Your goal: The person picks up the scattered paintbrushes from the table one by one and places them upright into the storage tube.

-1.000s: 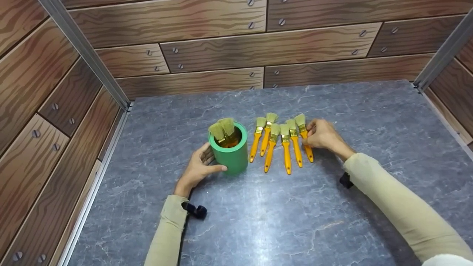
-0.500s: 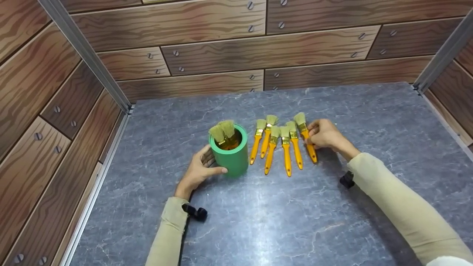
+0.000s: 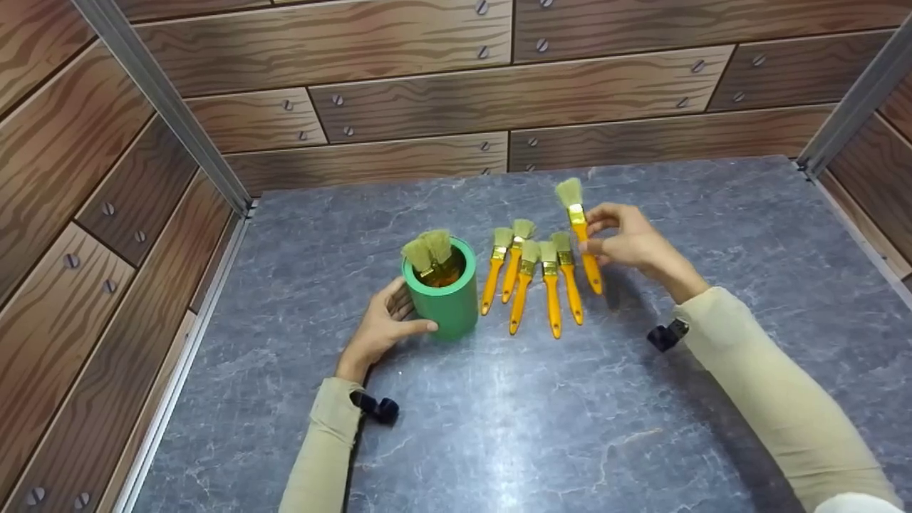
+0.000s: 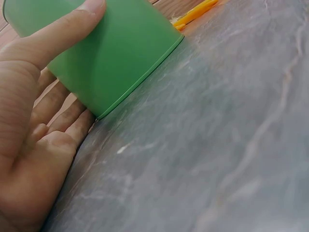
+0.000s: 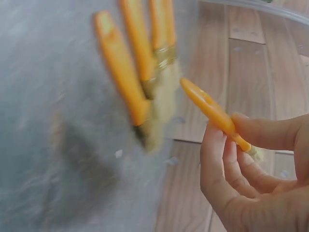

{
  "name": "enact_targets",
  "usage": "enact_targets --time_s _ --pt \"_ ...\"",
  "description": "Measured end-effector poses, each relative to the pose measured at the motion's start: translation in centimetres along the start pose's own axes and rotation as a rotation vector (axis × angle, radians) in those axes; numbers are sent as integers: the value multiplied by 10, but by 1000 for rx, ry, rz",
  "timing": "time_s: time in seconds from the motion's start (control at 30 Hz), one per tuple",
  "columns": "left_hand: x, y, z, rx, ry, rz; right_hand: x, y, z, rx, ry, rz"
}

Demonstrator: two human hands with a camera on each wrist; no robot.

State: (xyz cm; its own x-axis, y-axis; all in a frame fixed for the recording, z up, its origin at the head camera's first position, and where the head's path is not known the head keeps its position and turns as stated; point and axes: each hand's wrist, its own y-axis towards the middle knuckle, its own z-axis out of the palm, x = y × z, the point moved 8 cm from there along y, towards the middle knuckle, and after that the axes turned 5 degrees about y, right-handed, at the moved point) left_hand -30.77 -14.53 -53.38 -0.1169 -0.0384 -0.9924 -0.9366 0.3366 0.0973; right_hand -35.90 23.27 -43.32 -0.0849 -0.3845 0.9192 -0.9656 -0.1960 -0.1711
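Observation:
In the head view my left hand (image 3: 377, 328) holds the side of a green cylindrical can (image 3: 450, 310), its thumb across the front. Bristle ends of paintbrushes (image 3: 430, 249) poke out of the top, their handles mostly hidden inside. My right hand (image 3: 630, 239) pinches a paintbrush (image 3: 591, 260) by its orange handle, bristles pointing away from me. The right wrist view shows that brush's handle (image 5: 207, 106) between thumb and fingertips, above the table. Several more flat paintbrushes (image 3: 553, 303) with orange handles and pale bristles lie fanned out between the can and my right hand.
The grey marbled tabletop (image 3: 513, 420) runs under everything. Wood-patterned panels (image 3: 420, 92) rise at the back and on both sides, with metal corner posts (image 3: 171, 107) between them. A black wrist camera (image 3: 385, 410) sits on each sleeve.
My right hand has taken the rightmost paintbrush from the row and lifted it up and away from the others. The left hand and the can have stayed in place.

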Motion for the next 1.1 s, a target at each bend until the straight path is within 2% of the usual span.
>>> enact_targets --time_s 0.43,0.57,0.87,1.1 --pt "0 0 2 6 -12 9 63 -14 21 -9 61 -163" --pt "0 0 1 5 -4 13 79 -18 29 -13 140 -212" --pt "-1 0 2 9 8 15 112 -22 52 53 275 -330" --pt "-2 0 2 6 5 19 134 -25 71 90 311 -381"
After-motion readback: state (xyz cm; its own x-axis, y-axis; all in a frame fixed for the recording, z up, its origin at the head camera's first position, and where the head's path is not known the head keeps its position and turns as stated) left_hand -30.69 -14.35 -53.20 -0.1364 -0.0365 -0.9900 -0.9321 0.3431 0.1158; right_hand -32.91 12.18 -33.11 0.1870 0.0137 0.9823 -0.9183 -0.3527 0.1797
